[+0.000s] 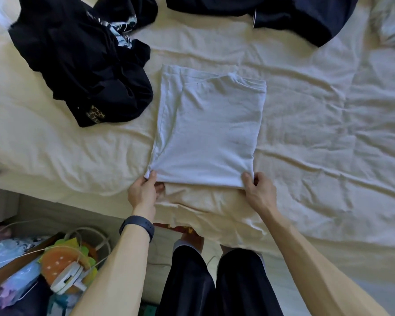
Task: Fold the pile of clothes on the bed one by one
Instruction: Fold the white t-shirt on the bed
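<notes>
Head view: white shirt [205,131] is laid flat mid-bed [317,124], already folded into a rough rectangle, with the collar end at the far side. The near edge is lifted slightly off the cream sheet.

Left hand [144,192]: the near-left corner of the shirt is pinched, thumb on top and fingers tucked under. A dark band [137,225] is worn on that wrist.

Right hand [259,189]: the near-right corner is pinched the same way, thumb pressed on top of the fabric, other fingers curled beneath.

A heap of black clothes [84,62] is piled far-left on the bed, just beside the shirt's left edge but not touching it; patterned fabric is visible inside the heap. A second dark garment [294,14] is spread at the far edge, right of centre, well apart from the shirt. A pale bundle [390,21] is seen at the far-right corner; type cannot be told.

Sheet is wrinkled throughout. Dark shorts [214,281] of the person are seen at the bed's near edge. Assorted clutter [37,270] with a white cable is stacked on the floor at lower left.
</notes>
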`<action>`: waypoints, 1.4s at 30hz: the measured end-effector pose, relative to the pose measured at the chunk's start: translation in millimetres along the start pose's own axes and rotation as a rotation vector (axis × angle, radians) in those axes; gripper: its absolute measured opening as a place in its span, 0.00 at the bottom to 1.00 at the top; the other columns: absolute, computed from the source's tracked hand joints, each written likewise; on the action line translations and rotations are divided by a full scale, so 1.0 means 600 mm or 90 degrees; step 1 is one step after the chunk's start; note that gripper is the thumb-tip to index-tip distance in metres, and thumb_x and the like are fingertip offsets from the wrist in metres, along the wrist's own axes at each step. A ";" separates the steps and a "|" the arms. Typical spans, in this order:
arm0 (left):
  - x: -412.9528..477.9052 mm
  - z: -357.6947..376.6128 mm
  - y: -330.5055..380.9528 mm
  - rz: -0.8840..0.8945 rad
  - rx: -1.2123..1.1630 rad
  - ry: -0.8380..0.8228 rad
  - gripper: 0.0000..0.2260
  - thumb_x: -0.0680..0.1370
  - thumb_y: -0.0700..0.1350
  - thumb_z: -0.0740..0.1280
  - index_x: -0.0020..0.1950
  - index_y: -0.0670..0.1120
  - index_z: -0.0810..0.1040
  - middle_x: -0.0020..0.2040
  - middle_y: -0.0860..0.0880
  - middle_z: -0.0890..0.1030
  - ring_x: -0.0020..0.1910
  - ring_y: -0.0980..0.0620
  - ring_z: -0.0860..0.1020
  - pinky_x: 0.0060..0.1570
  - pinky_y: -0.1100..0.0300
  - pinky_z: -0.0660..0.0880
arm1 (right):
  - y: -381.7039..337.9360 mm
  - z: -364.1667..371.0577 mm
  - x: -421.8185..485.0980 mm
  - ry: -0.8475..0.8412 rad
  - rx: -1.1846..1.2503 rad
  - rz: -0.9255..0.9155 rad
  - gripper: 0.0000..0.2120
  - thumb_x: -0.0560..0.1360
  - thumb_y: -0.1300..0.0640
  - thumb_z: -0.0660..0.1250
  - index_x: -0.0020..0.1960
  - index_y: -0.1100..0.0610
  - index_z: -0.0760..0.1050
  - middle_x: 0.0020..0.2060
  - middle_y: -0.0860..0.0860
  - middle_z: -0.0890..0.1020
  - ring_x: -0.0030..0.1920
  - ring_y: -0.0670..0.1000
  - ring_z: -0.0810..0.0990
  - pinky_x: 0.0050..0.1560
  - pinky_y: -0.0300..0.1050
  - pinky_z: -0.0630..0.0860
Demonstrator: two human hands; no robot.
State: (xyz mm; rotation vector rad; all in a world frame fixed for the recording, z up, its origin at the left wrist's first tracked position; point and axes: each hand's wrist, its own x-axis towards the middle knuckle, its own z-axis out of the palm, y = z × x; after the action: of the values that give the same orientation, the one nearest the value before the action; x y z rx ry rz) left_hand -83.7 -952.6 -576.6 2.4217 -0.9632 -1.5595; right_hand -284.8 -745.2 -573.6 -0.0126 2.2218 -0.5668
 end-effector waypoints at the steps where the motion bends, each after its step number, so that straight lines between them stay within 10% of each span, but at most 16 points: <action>1: 0.002 0.001 -0.002 -0.004 -0.003 -0.004 0.04 0.78 0.47 0.73 0.46 0.47 0.82 0.47 0.43 0.85 0.48 0.40 0.85 0.44 0.47 0.82 | 0.000 0.003 0.000 -0.006 0.000 0.003 0.17 0.82 0.47 0.62 0.40 0.57 0.70 0.34 0.51 0.76 0.34 0.49 0.74 0.32 0.46 0.64; 9: 0.004 0.005 0.022 -0.055 -0.122 -0.130 0.14 0.76 0.39 0.74 0.61 0.42 0.79 0.52 0.44 0.83 0.45 0.48 0.82 0.38 0.58 0.79 | 0.003 0.010 0.002 -0.073 0.215 0.141 0.12 0.75 0.48 0.73 0.47 0.57 0.80 0.42 0.53 0.84 0.38 0.52 0.84 0.38 0.48 0.83; 14: 0.007 -0.004 0.033 -0.081 -0.157 -0.231 0.08 0.80 0.39 0.69 0.58 0.45 0.78 0.59 0.43 0.82 0.57 0.43 0.81 0.55 0.51 0.80 | 0.005 0.024 -0.019 -0.087 0.384 0.187 0.06 0.78 0.55 0.71 0.50 0.57 0.81 0.50 0.55 0.85 0.44 0.50 0.86 0.35 0.37 0.80; 33: -0.103 -0.175 -0.131 0.028 -0.094 -0.098 0.13 0.77 0.36 0.72 0.58 0.46 0.76 0.55 0.40 0.82 0.46 0.45 0.84 0.35 0.59 0.80 | 0.146 0.092 -0.263 0.002 0.547 0.250 0.10 0.81 0.58 0.68 0.54 0.66 0.77 0.43 0.59 0.84 0.35 0.48 0.85 0.34 0.39 0.80; 42: -0.160 -0.260 -0.169 0.057 -0.084 -0.164 0.18 0.78 0.32 0.68 0.64 0.48 0.74 0.56 0.39 0.81 0.43 0.46 0.82 0.36 0.59 0.81 | 0.172 0.094 -0.375 0.030 0.520 0.206 0.10 0.79 0.62 0.66 0.56 0.51 0.69 0.47 0.58 0.84 0.40 0.56 0.86 0.46 0.53 0.83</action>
State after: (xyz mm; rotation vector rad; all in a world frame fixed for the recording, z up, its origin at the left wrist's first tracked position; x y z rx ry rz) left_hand 68.3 -856.1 -469.7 2.0979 -0.9587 -1.8692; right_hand -76.8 -631.2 -483.5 0.7675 1.8300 -1.2421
